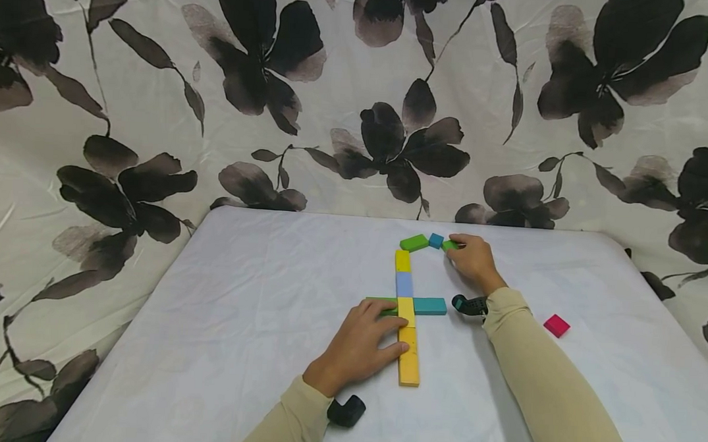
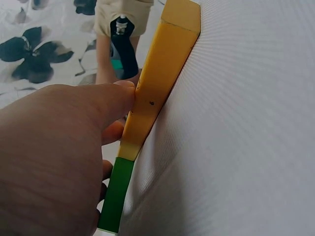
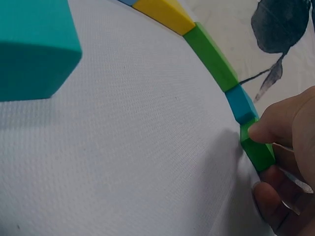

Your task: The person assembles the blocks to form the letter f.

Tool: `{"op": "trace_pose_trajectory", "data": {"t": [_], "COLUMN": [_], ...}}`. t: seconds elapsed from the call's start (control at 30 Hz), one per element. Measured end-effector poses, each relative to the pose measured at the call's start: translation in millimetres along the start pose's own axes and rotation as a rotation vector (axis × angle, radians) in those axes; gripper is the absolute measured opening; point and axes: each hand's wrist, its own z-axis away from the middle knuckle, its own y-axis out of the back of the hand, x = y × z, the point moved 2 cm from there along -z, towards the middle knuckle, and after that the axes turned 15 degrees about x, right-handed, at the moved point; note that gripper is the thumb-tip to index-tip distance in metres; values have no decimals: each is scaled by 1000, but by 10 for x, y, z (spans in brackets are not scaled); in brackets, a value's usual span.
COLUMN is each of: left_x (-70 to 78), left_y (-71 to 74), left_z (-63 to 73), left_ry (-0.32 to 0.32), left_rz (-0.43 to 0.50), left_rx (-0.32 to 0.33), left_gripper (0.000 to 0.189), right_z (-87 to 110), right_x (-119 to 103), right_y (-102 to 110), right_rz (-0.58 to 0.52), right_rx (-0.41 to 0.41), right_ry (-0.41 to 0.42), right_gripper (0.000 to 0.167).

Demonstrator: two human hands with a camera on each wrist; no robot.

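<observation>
My right hand (image 1: 475,260) pinches a small green block (image 3: 257,150) between thumb and fingers at the far end of the table. That block meets a small blue block (image 1: 435,240), which follows a longer green block (image 1: 414,243) in a bent line. Below them runs a straight column: a yellow block (image 1: 402,261), a light blue block (image 1: 404,284) and more yellow blocks (image 1: 409,368). My left hand (image 1: 357,346) rests along the column's left side, thumb and fingertips touching the yellow blocks. Its fingers partly cover a green block (image 2: 116,196) crossing there; a teal block (image 1: 430,307) extends opposite.
A red block (image 1: 557,325) lies alone to the right of my right forearm. The blocks sit on a white cloth-covered table (image 1: 237,308). Behind it hangs a floral curtain (image 1: 360,83). Black wrist straps (image 1: 347,411) show at both cuffs.
</observation>
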Motion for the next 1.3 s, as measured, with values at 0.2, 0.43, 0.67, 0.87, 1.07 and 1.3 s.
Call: {"op": "trace_pose_trajectory", "data": {"t": [0.2,0.43,0.67,0.87,1.07,1.3], "left_x": [11,5,-4,5,13,17], "left_y": [2,12,1,-3,4,10], "left_z": [-6,-1,14,2,-3,-3], "left_ry": [12,9,13,10,-4,4], "left_rz": [-6,3,10,10,13,17], "left_rx": [-11,0,-6,-6,1,-3], "left_gripper": [42,42,42,42,42,42], "right_z": [4,17,23,35,90,231], "right_x": [10,11,65,80,143,221], "right_y": [11,8,-28,-6,24,83], "right_rz": [7,-10,-32,-48,-119,-268], "right_rx": [3,-1,23,45,47,100], "right_ry": [13,5,-7,-8,-82,-174], "right_gripper": [50,51,48,49,53,48]}}
